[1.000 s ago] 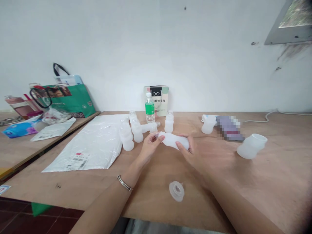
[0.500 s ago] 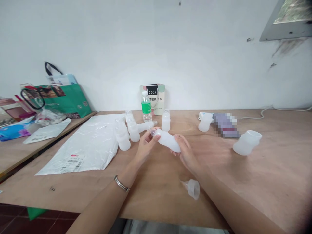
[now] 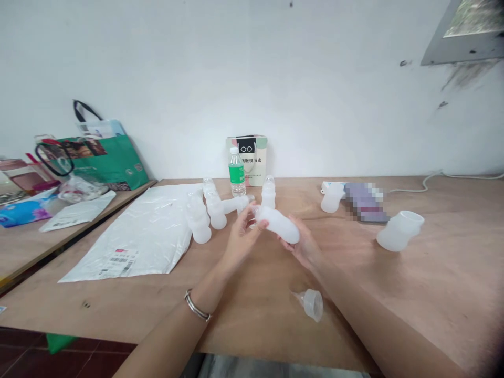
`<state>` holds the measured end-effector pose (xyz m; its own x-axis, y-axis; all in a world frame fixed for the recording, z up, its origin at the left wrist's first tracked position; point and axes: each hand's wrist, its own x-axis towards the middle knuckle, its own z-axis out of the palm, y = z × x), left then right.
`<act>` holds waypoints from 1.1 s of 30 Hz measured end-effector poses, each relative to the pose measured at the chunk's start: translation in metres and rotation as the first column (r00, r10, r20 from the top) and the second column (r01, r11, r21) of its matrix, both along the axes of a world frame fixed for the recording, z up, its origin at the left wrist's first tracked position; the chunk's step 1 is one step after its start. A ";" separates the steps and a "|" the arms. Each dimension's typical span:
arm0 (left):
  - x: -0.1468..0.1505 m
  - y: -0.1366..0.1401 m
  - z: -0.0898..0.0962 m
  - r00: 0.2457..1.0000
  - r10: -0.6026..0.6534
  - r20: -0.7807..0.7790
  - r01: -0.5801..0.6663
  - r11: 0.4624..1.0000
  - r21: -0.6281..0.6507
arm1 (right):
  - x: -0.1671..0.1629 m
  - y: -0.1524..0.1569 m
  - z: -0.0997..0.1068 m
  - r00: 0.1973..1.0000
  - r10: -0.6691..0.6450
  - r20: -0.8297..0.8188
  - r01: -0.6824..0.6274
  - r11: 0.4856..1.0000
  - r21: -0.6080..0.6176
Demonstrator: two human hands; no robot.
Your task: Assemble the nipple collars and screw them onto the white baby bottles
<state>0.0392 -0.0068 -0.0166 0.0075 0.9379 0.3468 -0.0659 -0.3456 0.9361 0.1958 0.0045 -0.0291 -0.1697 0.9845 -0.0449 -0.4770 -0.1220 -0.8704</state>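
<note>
A frosted white wavy-sided bottle (image 3: 281, 224) is held tilted above the table between both hands. My left hand (image 3: 241, 231) is closed around its narrow top end, where the fingers mostly hide the cap. My right hand (image 3: 303, 244) grips the wide bottom end, thumb behind it and fingers beneath. Below the hands a loose clear pointed cap (image 3: 313, 305) lies on its side. Two similar capped bottles, a front one (image 3: 198, 218) and one behind it (image 3: 214, 207), stand left of my left hand. Another upright bottle (image 3: 268, 191) is just beyond the held one.
A white plastic mailer (image 3: 145, 231) covers the table's left part. Behind stand a green-labelled water bottle (image 3: 237, 173) and a paper bag (image 3: 258, 163). One more bottle lies on its side (image 3: 232, 203). To the right are two open bottles (image 3: 398, 232) (image 3: 331, 198) and a purple object (image 3: 360, 199).
The held bottle has moved slightly right, its bottom end now turned a little more toward me. Both hands have shifted with it and keep their hold.
</note>
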 end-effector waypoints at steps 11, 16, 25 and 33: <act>0.020 -0.088 0.004 0.433 -0.317 -0.844 0.545 0.838 -0.035 | 0.026 0.015 0.009 0.955 -0.212 -0.209 0.218 0.976 0.008; 0.029 -0.083 0.003 0.404 -0.221 -0.888 0.496 0.868 0.010 | 0.027 0.019 0.005 0.950 -0.217 -0.224 0.223 0.975 0.002; 0.057 -0.073 -0.014 0.170 0.052 -0.984 0.393 0.912 0.116 | 0.031 0.024 -0.001 0.949 -0.248 -0.193 0.262 0.964 0.047; 0.051 0.007 0.011 0.018 0.043 -0.999 0.279 0.959 0.046 | 0.031 0.023 0.001 0.928 -0.308 -0.210 0.329 0.942 0.072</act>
<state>0.0906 0.0001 -0.0054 0.5946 0.8031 0.0377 0.8013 -0.5958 0.0546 0.2266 0.0273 -0.0278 0.1587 0.9853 0.0631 -0.6354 0.1508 -0.7573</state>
